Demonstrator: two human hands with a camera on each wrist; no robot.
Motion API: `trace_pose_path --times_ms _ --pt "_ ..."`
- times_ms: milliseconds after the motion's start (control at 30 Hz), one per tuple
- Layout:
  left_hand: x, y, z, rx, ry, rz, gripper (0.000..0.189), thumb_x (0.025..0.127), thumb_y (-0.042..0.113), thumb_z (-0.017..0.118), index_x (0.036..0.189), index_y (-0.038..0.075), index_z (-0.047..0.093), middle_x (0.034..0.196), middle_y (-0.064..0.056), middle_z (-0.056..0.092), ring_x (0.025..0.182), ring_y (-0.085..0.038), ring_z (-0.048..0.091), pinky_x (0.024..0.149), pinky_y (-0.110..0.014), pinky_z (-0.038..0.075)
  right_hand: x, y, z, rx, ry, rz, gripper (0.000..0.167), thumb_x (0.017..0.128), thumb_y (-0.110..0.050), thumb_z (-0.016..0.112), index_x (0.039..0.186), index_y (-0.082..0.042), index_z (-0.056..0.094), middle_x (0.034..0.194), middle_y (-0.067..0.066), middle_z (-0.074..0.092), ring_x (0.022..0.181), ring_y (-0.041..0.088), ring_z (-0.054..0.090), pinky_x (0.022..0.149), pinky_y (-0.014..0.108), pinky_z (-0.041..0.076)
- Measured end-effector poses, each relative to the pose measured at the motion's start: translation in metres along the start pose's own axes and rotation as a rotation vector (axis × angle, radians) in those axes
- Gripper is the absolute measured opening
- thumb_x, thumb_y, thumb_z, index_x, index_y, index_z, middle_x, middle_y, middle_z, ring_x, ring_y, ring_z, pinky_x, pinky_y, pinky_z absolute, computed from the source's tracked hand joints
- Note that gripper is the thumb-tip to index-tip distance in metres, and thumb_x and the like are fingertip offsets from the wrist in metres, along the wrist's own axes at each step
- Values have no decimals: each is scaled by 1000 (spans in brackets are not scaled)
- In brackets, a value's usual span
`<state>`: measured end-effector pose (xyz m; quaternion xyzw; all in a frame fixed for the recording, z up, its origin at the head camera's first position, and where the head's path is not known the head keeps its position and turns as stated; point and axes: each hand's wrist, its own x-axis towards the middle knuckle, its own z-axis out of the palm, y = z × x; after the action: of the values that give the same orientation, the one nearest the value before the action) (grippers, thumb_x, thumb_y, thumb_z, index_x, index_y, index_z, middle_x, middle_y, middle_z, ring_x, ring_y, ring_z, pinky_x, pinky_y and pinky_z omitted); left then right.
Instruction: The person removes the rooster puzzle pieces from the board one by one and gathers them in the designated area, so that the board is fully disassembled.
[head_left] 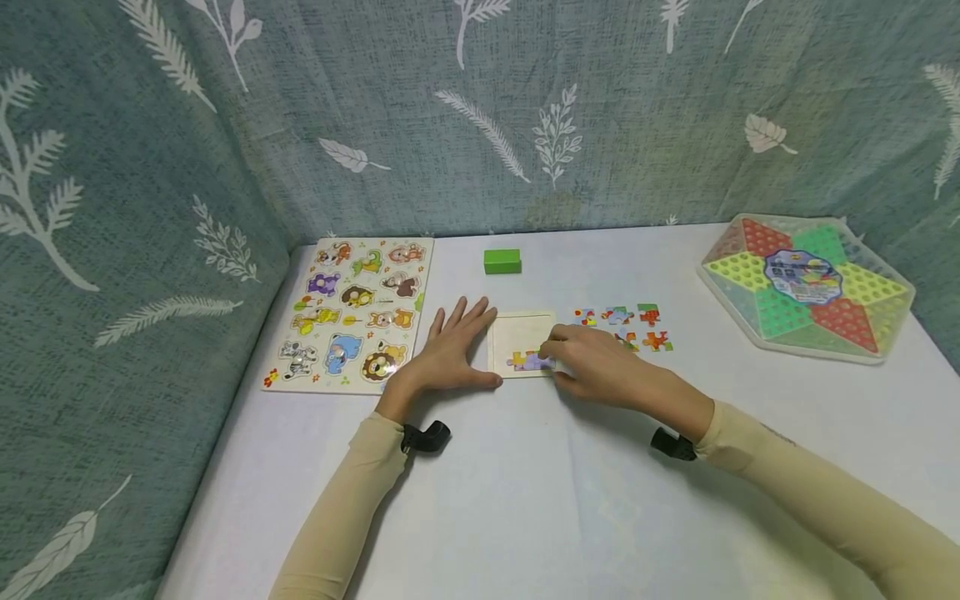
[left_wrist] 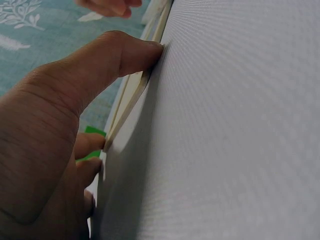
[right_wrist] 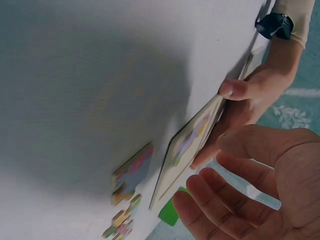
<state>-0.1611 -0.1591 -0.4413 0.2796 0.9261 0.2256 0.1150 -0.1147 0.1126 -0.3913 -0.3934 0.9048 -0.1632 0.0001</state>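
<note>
A small pale wooden puzzle tray (head_left: 517,332) lies at the middle of the white table, with joined yellow and purple jigsaw pieces (head_left: 529,361) along its near side. My left hand (head_left: 452,352) is spread at the tray's left edge, and its thumb (left_wrist: 145,52) touches the near corner in the left wrist view. My right hand (head_left: 600,365) hovers at the tray's right side. In the right wrist view its fingers (right_wrist: 215,200) are loosely bent, apart from the thumb, with nothing between them. Several loose jigsaw pieces (head_left: 656,341) lie to the right, partly hidden by this hand.
An animal peg-puzzle board (head_left: 348,319) lies at the left, close to my left hand. Behind the tray is a green block (head_left: 502,262). A clear hexagonal box (head_left: 806,287) with colourful triangular sections sits at the far right. Leaf-patterned cloth (head_left: 495,125) hangs behind the table.
</note>
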Motion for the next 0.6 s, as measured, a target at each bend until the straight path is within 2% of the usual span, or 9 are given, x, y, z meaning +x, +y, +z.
trace_pose_path --times_ms 233,600 --pt "0 -1 1 1 0 -6 113 73 56 82 161 15 22 168 -3 8 152 -30 -6 117 -55 -11 15 -4 3 -5 3 -33 26 82 -4 79 107 -3 73 97 6 65 83 18 61 70 33 53" --pt "0 -3 1 3 -7 -6 114 74 57 81 161 15 21 168 -3 7 152 -30 -6 117 -55 -11 31 -3 11 31 -21 -48 24 82 -1 77 105 -4 73 93 5 64 76 16 57 67 31 49"
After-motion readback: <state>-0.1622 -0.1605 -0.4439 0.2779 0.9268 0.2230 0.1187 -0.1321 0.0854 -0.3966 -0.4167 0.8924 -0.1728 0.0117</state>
